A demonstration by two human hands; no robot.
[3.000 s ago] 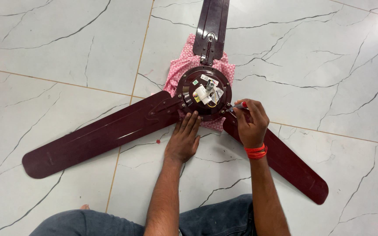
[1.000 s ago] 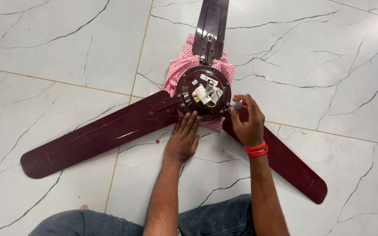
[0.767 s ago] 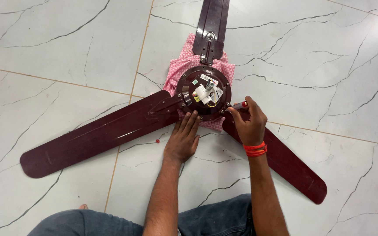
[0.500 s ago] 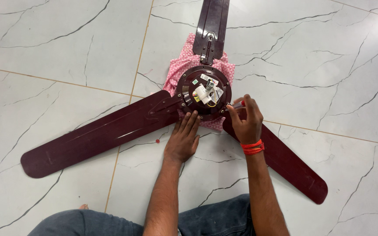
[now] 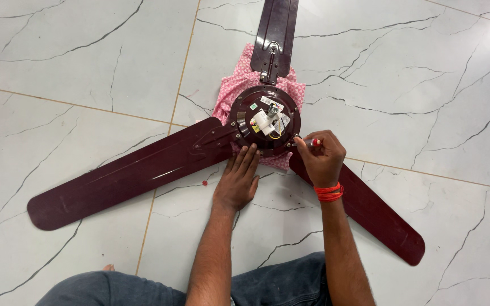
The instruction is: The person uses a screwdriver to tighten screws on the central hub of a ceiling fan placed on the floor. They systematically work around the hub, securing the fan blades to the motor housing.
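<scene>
an indoor room, likely a home: glossy white marble-look floor tiles with dark veins, a maroon ceiling fan laid down on them

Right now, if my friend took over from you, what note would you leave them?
Left hand: flat on the floor, fingertips against the fan hub, holding nothing.
Right hand: closed on a screwdriver, tip at the hub's right edge where the right blade joins.
The fan lies on the tiled floor, hub on a pink cloth, wiring side up. All three blades look attached; left blade and top blade untouched.
A small red bit lies on the floor near the left hand.
Done: nothing visibly removed. Left: the screw at the right blade is under the tool; I can't tell how far it has turned.
</scene>
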